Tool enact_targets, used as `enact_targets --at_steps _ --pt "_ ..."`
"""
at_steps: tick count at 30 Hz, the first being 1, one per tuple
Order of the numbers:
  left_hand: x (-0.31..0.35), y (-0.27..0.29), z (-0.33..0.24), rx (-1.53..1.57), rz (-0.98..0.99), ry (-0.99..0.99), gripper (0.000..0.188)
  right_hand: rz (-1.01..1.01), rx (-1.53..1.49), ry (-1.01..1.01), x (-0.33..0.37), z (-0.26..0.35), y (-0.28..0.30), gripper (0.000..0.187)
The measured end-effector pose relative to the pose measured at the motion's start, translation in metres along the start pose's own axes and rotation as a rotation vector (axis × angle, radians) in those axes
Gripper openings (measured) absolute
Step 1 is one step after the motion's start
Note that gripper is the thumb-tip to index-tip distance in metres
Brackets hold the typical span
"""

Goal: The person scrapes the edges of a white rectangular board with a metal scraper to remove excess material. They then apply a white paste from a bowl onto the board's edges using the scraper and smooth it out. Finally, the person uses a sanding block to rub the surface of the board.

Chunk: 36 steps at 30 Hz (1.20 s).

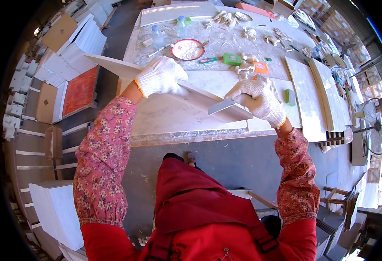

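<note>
My left hand (162, 76), in a white knit glove, is closed on a long, narrow white stone-like slab (112, 66). The slab lies tilted across the worktable in front of me, its far-left end sticking out past the table. My right hand (260, 100), gloved the same way, is closed around a scraper (220, 107) with a flat metal blade. That blade is over the slab's right part; whether it touches cannot be told. The scraper's handle is hidden in my fingers. Beneath the slab lies a larger white marbled panel (165, 115) on the table.
Beyond the slab stand a red-rimmed dish (172, 51) of white paste, two bottles (157, 37), a green block (232, 59) and an orange block (260, 67). Another green block (290, 97) sits beside my right hand. Stacked panels (319, 95) lie right; a fan (377, 127) stands farther right.
</note>
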State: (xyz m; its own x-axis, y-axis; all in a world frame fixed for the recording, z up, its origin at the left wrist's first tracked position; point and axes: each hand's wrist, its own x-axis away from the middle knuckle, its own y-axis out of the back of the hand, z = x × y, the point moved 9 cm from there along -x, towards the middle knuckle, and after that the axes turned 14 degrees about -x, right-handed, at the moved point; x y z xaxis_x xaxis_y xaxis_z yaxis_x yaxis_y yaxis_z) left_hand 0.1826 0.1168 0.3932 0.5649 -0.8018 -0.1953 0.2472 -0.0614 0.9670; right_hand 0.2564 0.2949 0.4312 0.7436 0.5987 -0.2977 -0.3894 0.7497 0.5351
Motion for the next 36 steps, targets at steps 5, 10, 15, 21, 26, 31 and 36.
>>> enact_targets --at_steps 5,10,15,21,26,31,36 --pt "0.002 0.007 -0.001 0.045 -0.001 0.003 0.038 0.006 -0.096 -0.059 0.022 -0.013 0.01 0.015" --pt "0.0 -0.002 0.001 0.008 0.009 -0.008 0.038 -0.051 -0.046 -0.196 0.037 -0.015 0.014 0.02" --pt "-0.002 0.0 0.003 0.0 -0.05 -0.016 0.035 -0.062 -0.067 -0.247 0.031 -0.015 0.014 0.02" --pt "-0.004 0.004 -0.002 -0.038 -0.045 -0.015 0.032 -0.104 -0.044 -0.185 0.044 -0.019 0.019 0.018" --pt "-0.009 0.007 -0.002 0.012 -0.046 0.002 0.033 -0.13 -0.003 -0.158 0.068 -0.018 0.027 0.017" --pt "-0.022 -0.001 0.004 -0.101 0.019 0.011 0.04 -0.586 -0.213 -0.331 0.145 -0.046 0.063 0.016" --pt "-0.021 0.013 -0.003 -0.077 -0.006 0.033 0.045 -0.597 -0.233 -0.209 0.119 -0.047 0.061 0.012"
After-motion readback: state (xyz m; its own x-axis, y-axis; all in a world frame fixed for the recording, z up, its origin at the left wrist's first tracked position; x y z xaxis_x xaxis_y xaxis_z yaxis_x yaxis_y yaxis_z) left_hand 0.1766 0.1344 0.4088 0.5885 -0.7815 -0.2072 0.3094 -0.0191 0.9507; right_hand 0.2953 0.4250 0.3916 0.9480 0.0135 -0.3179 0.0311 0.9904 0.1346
